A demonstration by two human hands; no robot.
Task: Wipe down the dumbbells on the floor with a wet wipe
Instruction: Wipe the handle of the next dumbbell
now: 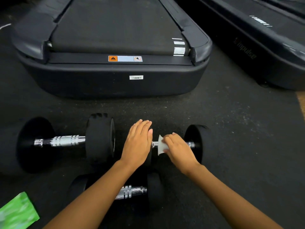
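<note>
Low centre, near dumbbell (132, 191) waits. Right hand (179, 148) grips soft wipe (160, 145) round right dumbbell's (197, 142) bar (154, 144); flat left hand (138, 142) steadies its likely heavy plate (149, 158).

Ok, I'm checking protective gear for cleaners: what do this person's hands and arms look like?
No gloves: the left hand and the right hand are bare, with no rings, watch or wristband showing. The left forearm and right forearm are uncovered down to the frame's edge; no sleeve is in view.
</note>
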